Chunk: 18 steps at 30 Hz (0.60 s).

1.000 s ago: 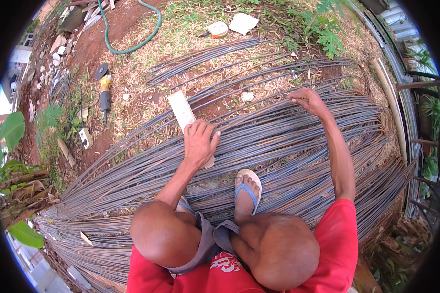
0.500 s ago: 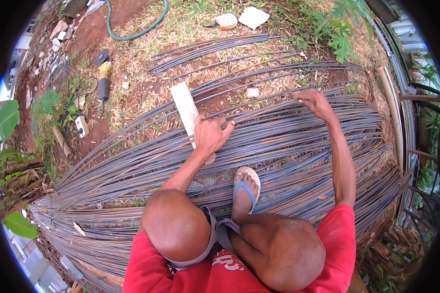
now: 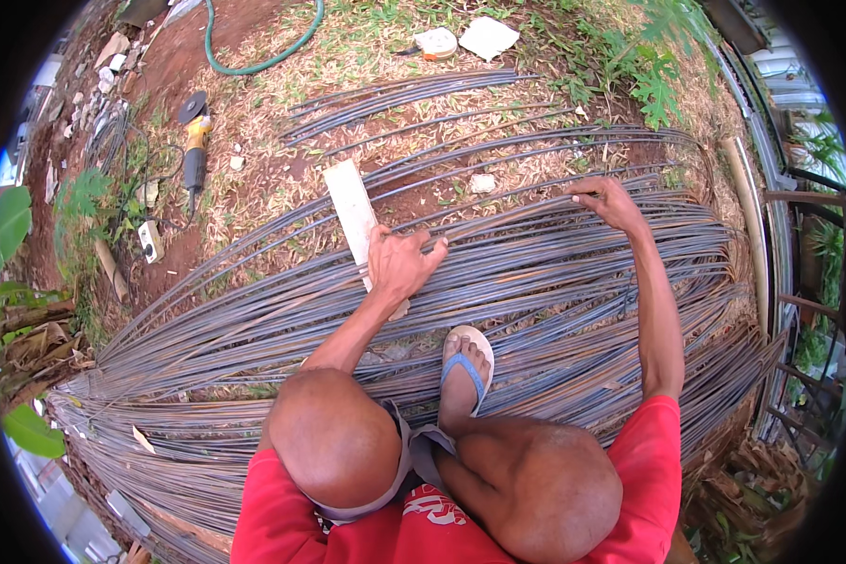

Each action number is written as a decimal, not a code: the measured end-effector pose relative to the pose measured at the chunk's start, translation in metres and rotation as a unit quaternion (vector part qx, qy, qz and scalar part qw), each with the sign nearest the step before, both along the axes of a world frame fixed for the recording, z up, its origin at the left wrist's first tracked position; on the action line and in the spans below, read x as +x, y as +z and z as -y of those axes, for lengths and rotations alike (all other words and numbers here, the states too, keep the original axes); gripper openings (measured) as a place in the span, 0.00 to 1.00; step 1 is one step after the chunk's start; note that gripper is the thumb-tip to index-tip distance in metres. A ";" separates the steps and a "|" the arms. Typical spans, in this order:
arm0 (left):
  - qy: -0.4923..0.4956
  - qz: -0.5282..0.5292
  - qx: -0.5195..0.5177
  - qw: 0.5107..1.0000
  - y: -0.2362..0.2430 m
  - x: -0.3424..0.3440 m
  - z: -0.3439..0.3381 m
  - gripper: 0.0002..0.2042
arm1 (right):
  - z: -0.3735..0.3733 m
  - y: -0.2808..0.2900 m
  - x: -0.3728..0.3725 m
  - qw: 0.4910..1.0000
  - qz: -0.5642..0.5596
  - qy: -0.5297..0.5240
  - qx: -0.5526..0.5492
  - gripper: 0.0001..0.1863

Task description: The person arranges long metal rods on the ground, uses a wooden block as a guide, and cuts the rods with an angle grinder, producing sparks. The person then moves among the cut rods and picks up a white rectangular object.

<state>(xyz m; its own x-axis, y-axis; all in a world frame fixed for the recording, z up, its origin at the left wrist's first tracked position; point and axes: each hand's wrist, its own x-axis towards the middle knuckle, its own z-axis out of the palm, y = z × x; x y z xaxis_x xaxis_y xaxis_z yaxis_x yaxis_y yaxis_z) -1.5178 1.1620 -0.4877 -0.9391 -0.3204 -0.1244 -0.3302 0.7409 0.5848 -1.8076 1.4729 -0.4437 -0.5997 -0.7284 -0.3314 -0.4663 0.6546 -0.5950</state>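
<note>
While my left hand (image 3: 399,265) lies palm down with fingers spread on the heap of steel rods (image 3: 555,282), I can see it also covers the near end of a pale wooden plank (image 3: 352,214) that runs away from me across the rods and onto the dirt. I cannot tell whether the fingers close round any one rod; they look flat and fairly wide. My right hand (image 3: 611,199) reaches farther out, near the far edge of the heap, with its fingers curled down onto a rod there; whether it truly grips that rod I cannot tell. So the rods lie right under both hands, stretching in long curved lines from my left side to my right, and the two hands sit well apart along them.

Just nearer to me than the left hand, my foot in a blue-strapped sandal (image 3: 465,367) stands on the same heap, between my two bare knees. Beyond the heap, a smaller bundle of rods (image 3: 395,97) lies apart on the grassy ground. Off to the left of the plank an angle grinder (image 3: 195,141) with a yellow body rests on the dirt, its cable trailing toward a socket block (image 3: 150,242). Farther out a green hose (image 3: 258,56) curves over the red soil, and a tape measure (image 3: 434,41) lies beside a flat white piece (image 3: 489,36).
</note>
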 end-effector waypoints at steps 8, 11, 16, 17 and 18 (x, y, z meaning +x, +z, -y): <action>-0.006 -0.003 -0.009 1.000 -0.006 0.003 0.002 0.23 | 0.089 0.018 -0.033 0.986 -0.129 -0.006 -0.104 0.13; -0.009 -0.011 -0.019 1.000 -0.006 0.001 0.000 0.23 | 0.136 -0.018 -0.054 0.975 -0.178 0.032 -0.133 0.13; -0.001 -0.025 -0.018 1.000 -0.005 0.005 0.003 0.23 | 0.213 -0.065 -0.053 0.967 -0.184 0.100 -0.144 0.13; -0.007 -0.024 -0.032 0.999 -0.004 0.004 0.003 0.22 | 0.220 -0.074 -0.054 0.966 -0.184 0.108 -0.144 0.13; -0.010 -0.035 -0.036 0.999 -0.006 0.003 0.001 0.22 | 0.223 -0.086 -0.056 0.965 -0.186 0.115 -0.142 0.13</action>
